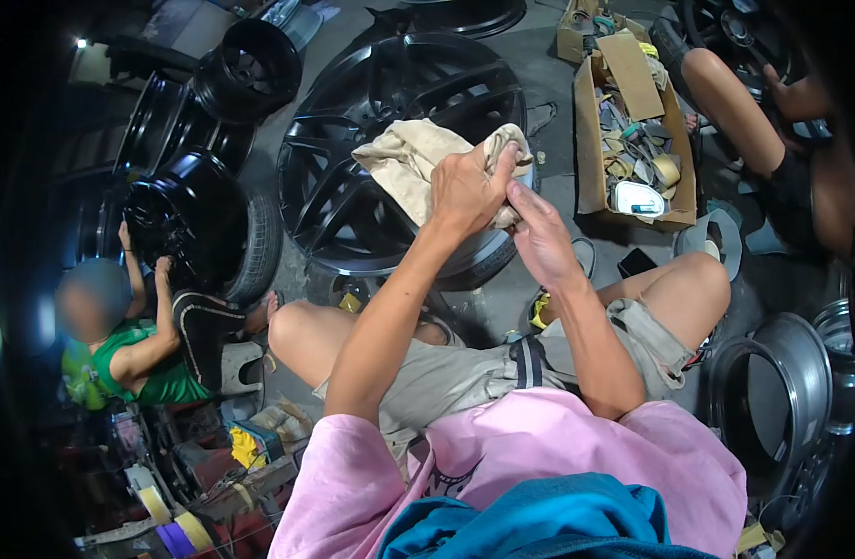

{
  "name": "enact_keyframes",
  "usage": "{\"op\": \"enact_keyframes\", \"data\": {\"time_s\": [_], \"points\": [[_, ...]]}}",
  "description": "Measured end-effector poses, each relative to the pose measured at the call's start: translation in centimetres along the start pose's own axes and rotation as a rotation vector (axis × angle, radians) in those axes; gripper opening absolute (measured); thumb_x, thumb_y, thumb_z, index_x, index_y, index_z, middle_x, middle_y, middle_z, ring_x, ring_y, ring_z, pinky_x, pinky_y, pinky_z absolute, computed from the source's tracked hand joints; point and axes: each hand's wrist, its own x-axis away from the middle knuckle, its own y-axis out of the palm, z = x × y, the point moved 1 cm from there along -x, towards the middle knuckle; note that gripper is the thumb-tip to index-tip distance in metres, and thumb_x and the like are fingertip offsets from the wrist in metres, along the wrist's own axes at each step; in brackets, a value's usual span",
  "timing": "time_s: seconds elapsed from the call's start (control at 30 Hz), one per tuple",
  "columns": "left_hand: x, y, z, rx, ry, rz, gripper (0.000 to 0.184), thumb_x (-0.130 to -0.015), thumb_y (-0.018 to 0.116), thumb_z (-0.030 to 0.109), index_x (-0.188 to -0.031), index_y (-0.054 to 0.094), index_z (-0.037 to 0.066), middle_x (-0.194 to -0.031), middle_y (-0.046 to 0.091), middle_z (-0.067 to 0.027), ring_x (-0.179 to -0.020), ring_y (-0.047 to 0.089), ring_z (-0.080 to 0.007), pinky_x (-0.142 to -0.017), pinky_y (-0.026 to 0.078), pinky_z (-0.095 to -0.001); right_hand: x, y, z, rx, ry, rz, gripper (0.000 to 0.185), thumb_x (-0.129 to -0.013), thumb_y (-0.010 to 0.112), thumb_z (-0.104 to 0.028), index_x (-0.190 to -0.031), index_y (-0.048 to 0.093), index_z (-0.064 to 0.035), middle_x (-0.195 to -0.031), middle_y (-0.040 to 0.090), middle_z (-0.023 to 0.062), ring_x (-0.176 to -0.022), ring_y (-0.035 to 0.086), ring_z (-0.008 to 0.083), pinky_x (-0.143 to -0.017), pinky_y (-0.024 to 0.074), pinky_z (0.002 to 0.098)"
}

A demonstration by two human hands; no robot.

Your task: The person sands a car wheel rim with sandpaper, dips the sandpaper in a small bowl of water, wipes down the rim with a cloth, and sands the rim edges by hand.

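Observation:
A cream-coloured cloth (399, 158) is bunched up above a large black alloy wheel rim (329, 186) with several spokes, which lies in front of me. My left hand (466, 191) is closed around the cloth, its thumb pressed on a folded end. At the lower right edge of that fold, my right hand (544, 238) grips the cloth, its fingers partly hidden. Both hands are close together over the right side of the rim.
An open cardboard box (590, 177) of sanding discs and scraps stands right of the rim. Silver rims (772, 391) stand at lower right. At left, a person in green (148, 359) sits by black rims (194, 205). Another person's leg (739, 112) shows at upper right.

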Motion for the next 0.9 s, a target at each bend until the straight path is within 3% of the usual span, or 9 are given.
{"op": "enact_keyframes", "data": {"time_s": [0.1, 0.23, 0.27, 0.37, 0.47, 0.57, 0.63, 0.73, 0.9], "points": [[-1.0, -0.2, -0.2, 0.020, -0.046, -0.026, 0.051, -0.106, 0.058, 0.049, -0.100, 0.081, 0.004, -0.072, 0.071, -0.0235, -0.071, 0.073, -0.0413, -0.070, 0.054, -0.0497, -0.5, 0.5, -0.6, 0.181, -0.125, 0.043, 0.040, -0.113, 0.058, -0.030, -0.137, 0.069, -0.0001, -0.123, 0.073, 0.0017, -0.106, 0.066, 0.0096, -0.092, 0.0491, 0.0278], [-6.0, -2.6, -7.4, 0.020, -0.076, 0.218, 0.058, -0.111, 0.051, 0.045, -0.094, 0.079, -0.003, -0.072, 0.072, -0.0221, -0.063, 0.070, -0.0331, -0.065, 0.050, -0.0496, 0.4, -0.5, -3.6, 0.443, -0.181, 0.079, 0.038, -0.113, 0.059, -0.028, -0.134, 0.072, 0.0012, -0.119, 0.075, 0.0051, -0.097, 0.067, 0.0092, -0.084, 0.0512, 0.0277], [-7.3, -5.0, -7.9, -0.093, -0.182, 0.208, 0.056, -0.109, 0.055, 0.048, -0.100, 0.079, -0.002, -0.081, 0.076, -0.0204, -0.072, 0.075, -0.0324, -0.069, 0.054, -0.0452, 0.5, -1.0, -4.4, 0.607, -0.240, 0.157, 0.038, -0.113, 0.057, -0.028, -0.133, 0.072, 0.0012, -0.117, 0.075, 0.0067, -0.097, 0.068, 0.0099, -0.081, 0.0511, 0.0276], [-9.0, -8.1, -6.0, 0.002, -0.059, 0.377, 0.050, -0.102, 0.067, 0.051, -0.107, 0.078, 0.003, -0.090, 0.079, -0.0197, -0.088, 0.078, -0.0361, -0.081, 0.058, -0.0426, -0.4, -1.8, -5.4, 0.850, -0.363, 0.282, 0.031, -0.110, 0.062, -0.021, -0.131, 0.075, -0.0022, -0.113, 0.075, 0.0101, -0.093, 0.070, 0.0145, -0.080, 0.0537, 0.0306], [-10.6, -4.4, -8.8, -0.074, 0.125, 0.217, 0.047, -0.095, 0.075, 0.048, -0.120, 0.075, 0.008, -0.105, 0.078, -0.0199, -0.097, 0.076, -0.0373, -0.086, 0.057, -0.0456, -2.0, -2.5, -5.5, 1.413, -0.853, 0.236, 0.030, -0.097, 0.071, -0.005, -0.127, 0.077, -0.0046, -0.121, 0.073, 0.0135, -0.106, 0.068, 0.0294, -0.092, 0.0545, 0.0379], [-10.7, 0.8, -10.7, -0.181, 0.044, 0.062, 0.049, -0.094, 0.076, 0.049, -0.120, 0.074, 0.006, -0.111, 0.076, -0.0245, -0.105, 0.073, -0.0430, -0.091, 0.056, -0.0499, -2.5, -1.5, -6.1, 1.692, -0.946, 0.133, 0.034, -0.092, 0.074, -0.003, -0.127, 0.076, -0.0051, -0.123, 0.073, 0.0105, -0.108, 0.066, 0.0299, -0.094, 0.0540, 0.0398], [-10.8, 0.3, -10.1, -0.142, 0.049, 0.060, 0.059, -0.091, 0.075, 0.056, -0.113, 0.071, 0.002, -0.105, 0.076, -0.0258, -0.104, 0.073, -0.0445, -0.090, 0.056, -0.0531, -2.4, -2.0, -5.8, 1.773, -0.951, 0.065, 0.040, -0.087, 0.077, -0.003, -0.127, 0.075, -0.0065, -0.125, 0.072, 0.0071, -0.106, 0.065, 0.0284, -0.093, 0.0541, 0.0403], [-11.3, -0.6, -10.7, -0.160, -0.055, -0.093, 0.084, -0.079, 0.077, 0.076, -0.123, 0.072, 0.005, -0.107, 0.078, -0.0249, -0.108, 0.073, -0.0457, -0.096, 0.056, -0.0508, -1.8, -2.3, -4.7, 1.892, -0.973, -0.223, 0.045, -0.085, 0.079, -0.005, -0.129, 0.075, -0.0106, -0.128, 0.072, 0.0019, -0.107, 0.064, 0.0250, -0.090, 0.0534, 0.0389], [-11.3, -0.5, -10.8, -0.222, -0.068, -0.151, 0.092, -0.072, 0.079, 0.080, -0.124, 0.072, 0.005, -0.108, 0.077, -0.0261, -0.108, 0.072, -0.0462, -0.097, 0.056, -0.0513, -4.0, -3.2, -6.0, 1.937, -0.998, -0.116, 0.044, -0.086, 0.079, -0.009, -0.130, 0.075, -0.0131, -0.130, 0.072, -0.0010, -0.110, 0.062, 0.0271, -0.092, 0.0507, 0.0403]]}}
